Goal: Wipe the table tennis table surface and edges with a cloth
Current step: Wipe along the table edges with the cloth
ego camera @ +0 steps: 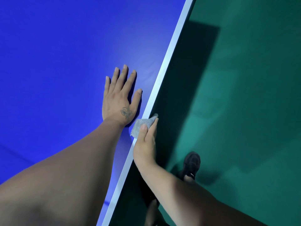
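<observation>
On a blue table tennis table [57, 62], the left hand [118, 101] lies flat, fingers spread; just beside it the right hand [145, 144] grips a grey cloth [141, 126] over the white edge [169, 54].

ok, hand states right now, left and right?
Left hand: open, flat on the blue table, holding nothing.
Right hand: gripping the grey cloth at the table's white edge.

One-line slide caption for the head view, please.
Right hand pinches cloth over table edge; left hand rests flat.
</observation>
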The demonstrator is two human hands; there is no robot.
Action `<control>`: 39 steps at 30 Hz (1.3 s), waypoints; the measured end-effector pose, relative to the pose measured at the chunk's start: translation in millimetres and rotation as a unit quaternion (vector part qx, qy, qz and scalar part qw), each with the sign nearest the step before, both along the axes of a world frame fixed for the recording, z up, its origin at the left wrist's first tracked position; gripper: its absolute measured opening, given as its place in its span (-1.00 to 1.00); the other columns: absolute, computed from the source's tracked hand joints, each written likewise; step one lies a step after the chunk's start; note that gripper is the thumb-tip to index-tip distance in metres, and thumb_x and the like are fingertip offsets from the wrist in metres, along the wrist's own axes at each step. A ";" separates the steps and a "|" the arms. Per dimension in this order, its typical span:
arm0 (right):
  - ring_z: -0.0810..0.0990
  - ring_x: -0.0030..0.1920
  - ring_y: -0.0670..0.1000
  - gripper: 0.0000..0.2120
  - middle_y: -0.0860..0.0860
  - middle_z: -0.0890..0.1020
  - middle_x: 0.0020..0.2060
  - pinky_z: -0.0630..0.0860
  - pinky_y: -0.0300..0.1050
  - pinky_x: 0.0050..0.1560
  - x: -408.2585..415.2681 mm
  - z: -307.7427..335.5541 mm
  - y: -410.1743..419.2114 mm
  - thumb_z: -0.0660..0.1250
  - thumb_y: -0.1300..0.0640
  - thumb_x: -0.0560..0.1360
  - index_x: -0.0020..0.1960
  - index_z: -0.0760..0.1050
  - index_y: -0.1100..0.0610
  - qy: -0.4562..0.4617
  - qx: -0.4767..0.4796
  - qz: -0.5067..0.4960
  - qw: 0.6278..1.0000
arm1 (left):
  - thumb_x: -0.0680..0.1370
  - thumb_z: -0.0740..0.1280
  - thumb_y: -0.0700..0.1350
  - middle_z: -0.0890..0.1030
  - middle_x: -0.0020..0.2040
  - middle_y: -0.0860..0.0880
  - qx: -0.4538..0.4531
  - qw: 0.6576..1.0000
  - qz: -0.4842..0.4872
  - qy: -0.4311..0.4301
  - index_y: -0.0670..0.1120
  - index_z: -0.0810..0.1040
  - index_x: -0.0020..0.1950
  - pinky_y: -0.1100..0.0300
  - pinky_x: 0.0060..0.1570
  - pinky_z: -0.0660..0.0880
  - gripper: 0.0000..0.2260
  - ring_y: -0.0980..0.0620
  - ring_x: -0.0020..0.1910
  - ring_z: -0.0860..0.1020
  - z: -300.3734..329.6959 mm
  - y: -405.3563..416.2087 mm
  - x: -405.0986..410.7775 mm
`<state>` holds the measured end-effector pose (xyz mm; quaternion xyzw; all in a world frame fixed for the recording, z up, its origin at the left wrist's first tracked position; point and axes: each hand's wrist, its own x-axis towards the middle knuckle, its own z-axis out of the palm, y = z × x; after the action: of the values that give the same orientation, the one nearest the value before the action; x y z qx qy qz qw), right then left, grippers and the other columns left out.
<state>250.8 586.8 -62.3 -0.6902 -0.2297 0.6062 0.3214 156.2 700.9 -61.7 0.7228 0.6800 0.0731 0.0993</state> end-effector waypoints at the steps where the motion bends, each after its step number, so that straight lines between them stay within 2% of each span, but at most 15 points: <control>1: 0.06 0.66 -0.17 -0.42 -0.11 0.01 0.71 -0.01 -0.51 0.45 0.6 1.2 -2.0 0.01 0.03 0.79 0.73 -0.12 0.05 0.001 -0.001 0.004 1.000 | 0.76 0.07 0.20 0.05 0.77 0.04 -0.005 1.000 0.002 0.012 0.11 0.14 0.75 -0.17 0.70 -0.11 -0.45 -0.04 0.75 -0.08 -0.1 0.7 0.7; 3: 0.06 0.65 -0.19 -0.43 -0.13 0.01 0.71 -0.02 -0.56 0.43 2.3 3.5 2.0 0.01 0.04 0.79 0.73 -0.12 0.05 0.006 -0.004 0.005 1.000 | 0.76 0.04 0.22 0.00 0.77 0.02 -0.016 0.999 0.007 0.034 0.14 0.07 0.76 -0.19 0.70 -0.14 -0.44 -0.06 0.75 -0.13 -0.3 2.7 2.1; 7: 0.09 0.67 -0.13 -0.44 -0.09 0.03 0.72 0.01 -0.45 0.43 17.0 -1.5 48.9 0.00 0.02 0.79 0.73 -0.10 0.05 0.004 -0.001 0.001 1.000 | 0.75 0.03 0.22 -0.05 0.78 0.02 -0.027 0.999 0.009 0.045 0.15 0.02 0.76 -0.20 0.70 -0.13 -0.42 -0.05 0.75 -0.17 -0.2 3.8 1.5; 11: 0.26 0.62 0.00 -0.43 -0.02 0.16 0.70 0.23 -0.18 0.46 43.9 -9.4 131.8 -0.02 -0.06 0.79 0.74 -0.08 0.01 -0.016 0.010 -0.014 1.000 | 0.75 0.05 0.22 -0.05 0.78 0.02 -0.027 0.999 0.007 0.044 0.14 0.03 0.77 -0.22 0.70 -0.08 -0.41 -0.05 0.75 -0.16 -1.0 3.8 -0.1; 13: 0.35 0.56 0.02 -0.44 -0.04 0.19 0.69 0.31 -0.13 0.34 50.5 -7.2 158.8 -0.04 -0.09 0.78 0.74 -0.08 -0.03 -0.017 0.002 -0.025 1.000 | 0.74 0.06 0.21 -0.03 0.78 0.02 -0.028 0.999 0.009 0.040 0.13 0.06 0.76 -0.22 0.69 -0.07 -0.41 -0.05 0.75 -0.15 -1.2 4.2 -0.6; 16: 0.34 0.57 0.00 -0.44 -0.10 0.14 0.70 0.25 -0.20 0.29 48.9 1.4 161.4 -0.05 -0.10 0.79 0.74 -0.12 -0.08 -0.019 0.000 -0.036 0.999 | 0.73 0.07 0.21 -0.03 0.78 0.01 -0.028 0.999 0.008 0.036 0.12 0.08 0.76 -0.23 0.69 -0.05 -0.40 -0.05 0.75 -0.14 -1.4 4.8 -1.3; 18: 0.25 0.61 -0.04 -0.44 -0.10 0.09 0.71 0.17 -0.38 0.30 43.0 3.9 146.2 -0.03 -0.06 0.79 0.74 -0.12 -0.04 -0.026 0.011 -0.037 0.999 | 0.73 0.08 0.21 -0.03 0.78 0.01 -0.029 0.999 0.006 0.037 0.11 0.08 0.76 -0.23 0.69 -0.04 -0.40 -0.05 0.75 -0.14 -1.1 5.3 -1.6; 21: 0.19 0.62 -0.10 -0.43 -0.08 0.06 0.71 0.08 -0.64 0.18 35.5 1.8 122.7 0.00 -0.02 0.79 0.73 -0.10 0.00 -0.018 -0.002 -0.041 0.999 | 0.73 0.10 0.19 -0.03 0.78 0.01 -0.028 0.999 0.002 0.037 0.10 0.08 0.76 -0.24 0.69 -0.03 -0.40 -0.07 0.75 -0.14 -0.1 7.5 -0.8; 24: 0.22 0.62 -0.08 -0.44 -0.06 0.09 0.71 0.09 -0.60 0.17 32.0 3.3 115.9 0.00 -0.02 0.79 0.73 -0.09 -0.01 -0.023 -0.015 -0.041 0.999 | 0.73 0.13 0.18 -0.01 0.78 -0.01 -0.025 0.999 0.000 0.034 0.09 0.10 0.76 -0.25 0.69 -0.03 -0.40 -0.09 0.75 -0.11 -0.4 8.8 0.4; 27: 0.17 0.64 -0.08 -0.45 -0.07 0.10 0.70 0.00 -0.65 0.18 33.1 3.6 138.3 0.01 0.00 0.79 0.73 -0.05 0.00 -0.038 -0.017 -0.054 0.998 | 0.72 0.15 0.16 0.00 0.77 -0.02 -0.020 0.999 -0.003 0.030 0.08 0.12 0.76 -0.27 0.69 -0.02 -0.40 -0.11 0.75 -0.09 -0.9 9.4 -0.3; 28: 0.17 0.64 -0.07 -0.46 -0.08 0.11 0.70 0.00 -0.58 0.25 36.8 1.0 154.0 0.01 0.00 0.79 0.73 -0.03 -0.01 -0.046 -0.016 -0.058 0.997 | 0.72 0.15 0.16 0.01 0.77 -0.02 -0.020 0.999 -0.003 0.029 0.07 0.13 0.76 -0.27 0.69 -0.02 -0.40 -0.11 0.75 -0.09 -1.0 9.6 -0.3; 30: 0.30 0.59 0.00 -0.47 -0.04 0.21 0.67 0.15 -0.33 0.36 49.1 -6.2 195.9 0.01 -0.03 0.79 0.72 0.00 -0.04 -0.058 -0.012 -0.066 0.996 | 0.72 0.15 0.16 0.01 0.77 -0.02 -0.023 0.999 -0.001 0.029 0.07 0.14 0.75 -0.27 0.68 -0.02 -0.39 -0.12 0.75 -0.08 -0.2 9.3 -0.8; 33: 0.46 0.33 0.01 -0.51 0.01 0.35 0.58 0.34 -0.15 0.24 70.2 -6.9 259.9 0.01 -0.03 0.79 0.70 0.06 -0.02 -0.061 0.002 -0.084 0.995 | 0.71 0.16 0.14 0.02 0.77 -0.02 -0.025 0.999 0.002 0.026 0.07 0.15 0.75 -0.29 0.68 0.00 -0.40 -0.12 0.75 -0.08 1.8 10.7 -0.3; 37: 0.49 0.29 -0.02 -0.47 -0.05 0.26 0.64 0.30 -0.24 0.16 84.2 2.7 275.0 -0.02 -0.05 0.79 0.73 -0.02 -0.03 -0.062 0.023 -0.068 0.995 | 0.70 0.17 0.13 0.07 0.76 -0.05 -0.021 0.999 0.001 0.034 0.04 0.19 0.74 -0.31 0.67 0.02 -0.40 -0.16 0.75 -0.03 3.1 9.2 2.2; 39: 0.40 0.47 -0.04 -0.45 -0.07 0.19 0.68 0.24 -0.37 0.21 82.7 1.5 258.2 0.00 -0.05 0.79 0.74 -0.05 -0.03 -0.072 0.039 -0.036 0.996 | 0.68 0.23 0.13 0.21 0.73 -0.09 -0.002 0.999 0.022 0.025 -0.01 0.34 0.69 -0.30 0.66 0.06 -0.42 -0.19 0.73 0.09 4.9 14.6 5.7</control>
<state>333.5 845.0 -60.8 -0.7269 -0.2514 0.5332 0.3523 161.9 715.6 -56.8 0.7090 0.6982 0.0553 0.0822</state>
